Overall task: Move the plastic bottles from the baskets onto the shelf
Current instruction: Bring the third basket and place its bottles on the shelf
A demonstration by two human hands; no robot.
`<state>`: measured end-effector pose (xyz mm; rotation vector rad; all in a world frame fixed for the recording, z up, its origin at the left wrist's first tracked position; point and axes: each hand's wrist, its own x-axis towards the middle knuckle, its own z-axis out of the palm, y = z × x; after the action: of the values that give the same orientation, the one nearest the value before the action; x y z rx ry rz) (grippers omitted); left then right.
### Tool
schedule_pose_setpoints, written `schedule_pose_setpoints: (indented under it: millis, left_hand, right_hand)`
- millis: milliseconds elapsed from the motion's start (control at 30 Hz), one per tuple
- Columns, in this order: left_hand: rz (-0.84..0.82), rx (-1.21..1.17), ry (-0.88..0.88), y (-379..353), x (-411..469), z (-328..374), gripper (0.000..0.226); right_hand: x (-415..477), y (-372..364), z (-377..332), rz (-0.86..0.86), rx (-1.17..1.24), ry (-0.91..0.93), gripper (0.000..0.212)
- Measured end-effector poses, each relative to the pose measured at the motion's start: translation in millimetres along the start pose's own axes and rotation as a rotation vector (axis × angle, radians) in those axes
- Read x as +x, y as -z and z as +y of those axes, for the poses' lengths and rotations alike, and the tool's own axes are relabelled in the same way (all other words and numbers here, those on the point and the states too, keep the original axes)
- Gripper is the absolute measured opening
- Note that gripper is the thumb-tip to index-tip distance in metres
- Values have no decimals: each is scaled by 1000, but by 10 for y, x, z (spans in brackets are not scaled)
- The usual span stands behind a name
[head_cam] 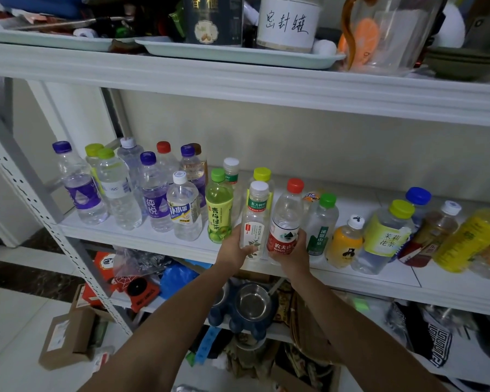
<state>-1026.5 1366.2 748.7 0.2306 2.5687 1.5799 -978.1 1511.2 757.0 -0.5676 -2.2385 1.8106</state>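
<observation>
Left hand grips a white-capped tea bottle, right hand a red-capped water bottle (both clear).

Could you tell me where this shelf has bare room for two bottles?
Bare shelf lies behind the clear green-capped bottle and small orange bottle, by the wall; a strip runs before them. The purple-label bottles at left stand crowded.

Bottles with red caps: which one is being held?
The red-labelled bottle, gripped by the right hand; the other red-capped bottle stands untouched at back left.
</observation>
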Motion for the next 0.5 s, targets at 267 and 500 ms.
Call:
schedule_pose_setpoints:
  millis: [267, 500]
  left_hand:
    - [1, 53, 51, -28, 99, 35, 54]
    - [-7, 93, 73, -29, 144, 83, 54]
  right_hand:
    - [114, -19, 45, 7, 16, 37, 87]
    - [177, -43, 46, 2, -14, 51, 88]
